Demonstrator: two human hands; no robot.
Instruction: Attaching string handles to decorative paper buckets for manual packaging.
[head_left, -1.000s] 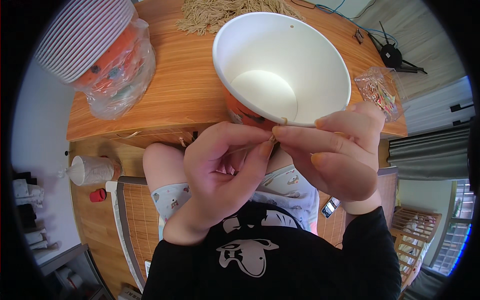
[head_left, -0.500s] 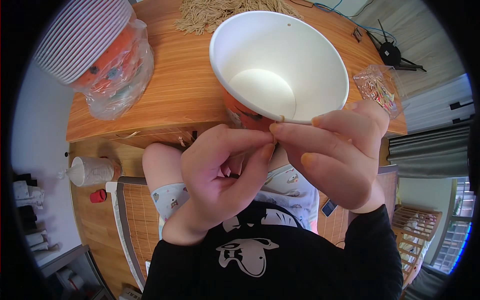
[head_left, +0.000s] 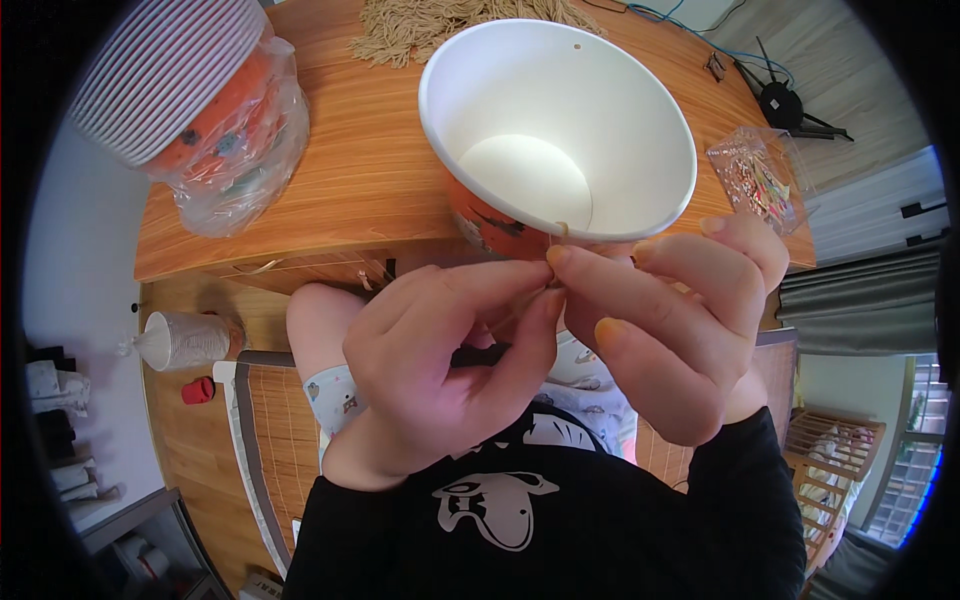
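A large paper bucket (head_left: 640, 150), white inside and orange with dark print outside, leans toward me at the table's front edge. A small hole shows near its far rim. At the near rim a short loop of thin tan string (head_left: 563, 229) comes over the edge. Just below that spot, the fingertips of my left hand (head_left: 440, 350) and my right hand (head_left: 665, 310) meet, both closed in a pinch on the string. Most of the string between the fingers is hidden. My right hand's other fingers are loosely curled beside the rim.
Nested buckets (head_left: 180, 80) in clear plastic stand at the table's left. A pile of tan strings (head_left: 430, 30) lies behind the bucket. On the right are a clear box (head_left: 755, 180) of small colourful pieces and a black stand (head_left: 780, 105). A red object (head_left: 197, 391) lies on the floor.
Both hands have shifted slightly, their fingertips still together at the near rim. My right hand has dipped, and the phone on the floor is now hidden. The bucket has hardly moved.
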